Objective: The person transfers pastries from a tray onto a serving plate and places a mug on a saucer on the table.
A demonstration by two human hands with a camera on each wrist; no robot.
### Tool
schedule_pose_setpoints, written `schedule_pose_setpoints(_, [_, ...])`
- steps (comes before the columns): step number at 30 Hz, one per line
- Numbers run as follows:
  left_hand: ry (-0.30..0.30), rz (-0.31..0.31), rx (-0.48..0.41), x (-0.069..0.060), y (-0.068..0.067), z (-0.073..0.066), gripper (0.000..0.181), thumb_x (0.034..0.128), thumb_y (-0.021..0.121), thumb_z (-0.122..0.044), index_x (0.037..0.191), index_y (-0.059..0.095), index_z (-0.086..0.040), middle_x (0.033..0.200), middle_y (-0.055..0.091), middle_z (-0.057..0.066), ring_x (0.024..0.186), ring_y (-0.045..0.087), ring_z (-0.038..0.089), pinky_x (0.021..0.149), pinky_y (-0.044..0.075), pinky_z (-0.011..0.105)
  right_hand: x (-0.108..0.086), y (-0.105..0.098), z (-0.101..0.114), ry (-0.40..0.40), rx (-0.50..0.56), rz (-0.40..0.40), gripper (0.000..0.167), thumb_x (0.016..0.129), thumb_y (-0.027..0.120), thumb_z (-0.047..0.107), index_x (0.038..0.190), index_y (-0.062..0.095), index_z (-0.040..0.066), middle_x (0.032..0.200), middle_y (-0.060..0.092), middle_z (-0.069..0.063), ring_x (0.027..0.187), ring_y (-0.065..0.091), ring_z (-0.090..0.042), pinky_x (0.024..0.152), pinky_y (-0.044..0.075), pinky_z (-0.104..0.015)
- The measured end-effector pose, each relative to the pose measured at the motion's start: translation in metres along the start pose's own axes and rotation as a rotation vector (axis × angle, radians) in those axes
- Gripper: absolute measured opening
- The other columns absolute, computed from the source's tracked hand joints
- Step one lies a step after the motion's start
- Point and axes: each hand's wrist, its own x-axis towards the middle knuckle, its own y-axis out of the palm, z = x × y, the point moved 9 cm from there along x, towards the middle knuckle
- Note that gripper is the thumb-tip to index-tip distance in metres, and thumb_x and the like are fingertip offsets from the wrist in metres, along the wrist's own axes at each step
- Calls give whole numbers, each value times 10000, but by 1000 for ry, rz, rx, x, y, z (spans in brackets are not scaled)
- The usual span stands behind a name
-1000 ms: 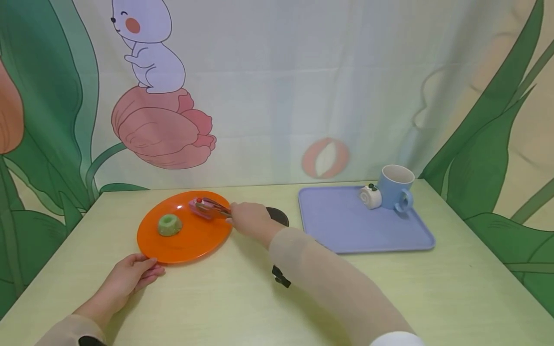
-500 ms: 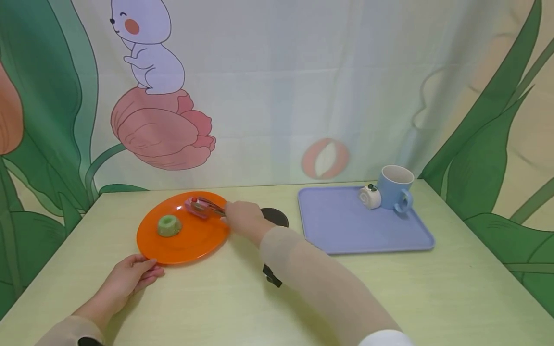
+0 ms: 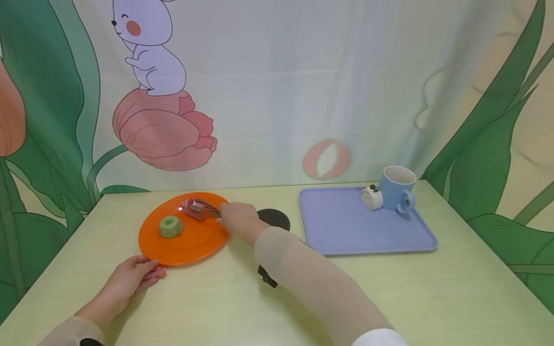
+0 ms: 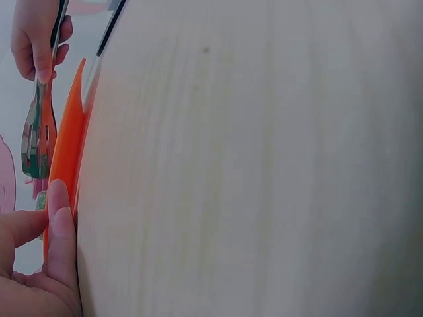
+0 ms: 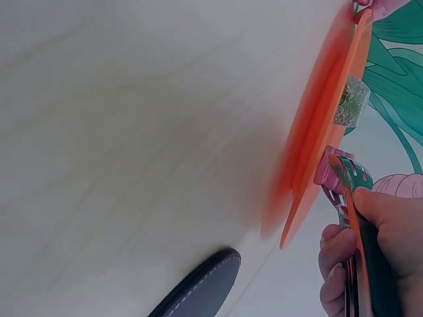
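Observation:
My right hand (image 3: 242, 222) holds metal serving tongs (image 5: 369, 247) over the right side of an orange plate (image 3: 190, 251). The tongs' slotted ends lie about a small pink cake (image 5: 326, 168) with a red topping, at the plate's back; the plate's surface is right under it. A green ring-shaped cake (image 3: 170, 227) sits left of the middle of the plate. At the front left rim, my left hand (image 3: 132, 278) pinches the plate's edge, thumb above and fingers beneath, as the left wrist view confirms.
A lilac tray (image 3: 346, 235) stands on the right, bearing a white swirl roll (image 3: 372, 198) and a blue mug (image 3: 397, 187) that stand side by side. Behind my right forearm lies a black stitched round coaster (image 3: 274, 218). A printed curtain (image 3: 268, 96) hangs behind the table.
My right hand has moved a little left with the tongs, and the pink cake has shifted left across the plate with them. The left hand stays on the rim.

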Motion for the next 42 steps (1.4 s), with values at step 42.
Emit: schedule_pose_setpoints(42, [0,11,-10,2,-1,0,434,998,445,-193,1282,286,95,884,646,15,799,647,95,755,539,239,0,8,9,-7,-4,-32,419,900,497,527,1074,536,148,746,556,24,623,528,-140,509,456,-250])
